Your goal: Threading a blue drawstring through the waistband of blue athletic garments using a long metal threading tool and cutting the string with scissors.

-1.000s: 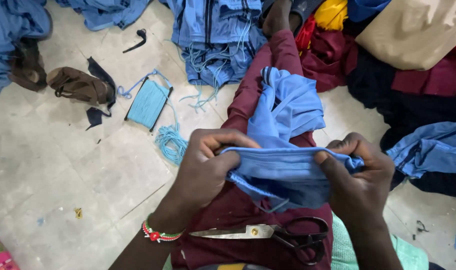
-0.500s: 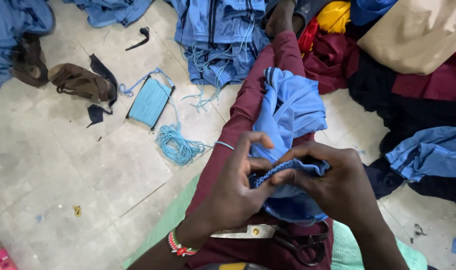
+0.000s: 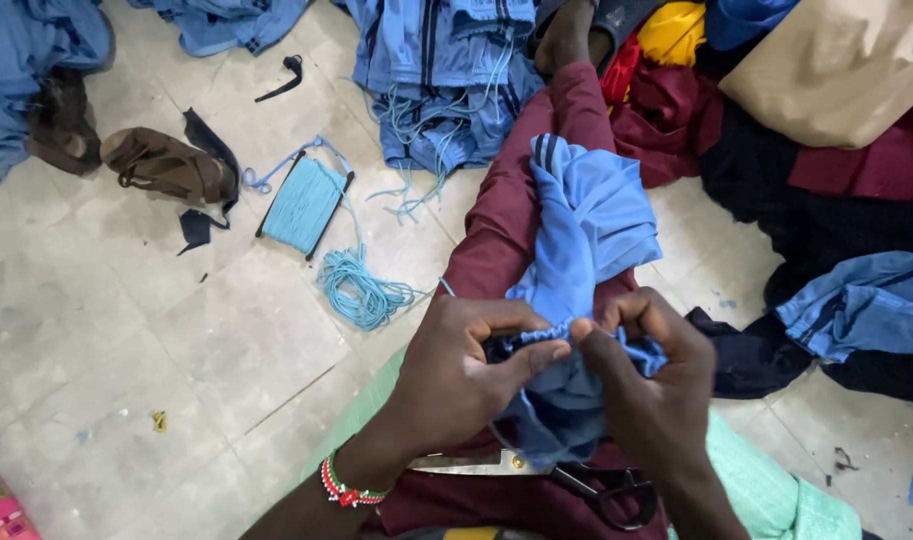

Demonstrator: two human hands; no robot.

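**Both hands pinching gathered hem of blue garment**

Left hand (image 3: pixel 457 375) and right hand (image 3: pixel 647 380) both closed on the blue garment (image 3: pixel 587 230), thumbs and forefingers meeting at a bunched edge, probably to keep the gathers tight while working them along. Garment lies over the maroon-clad leg (image 3: pixel 507 220), trailing toward 12 o'clock, so the lap carries the weight. Scissors (image 3: pixel 537 470) rest on the lap at 6 o'clock below the hands, within reach. Blue cord coil (image 3: pixel 357 290) and cord card (image 3: pixel 305 205) sit on the tiled floor (image 3: pixel 127 340) at 10 o'clock. Folded blue garments (image 3: pixel 447 70) at 12.
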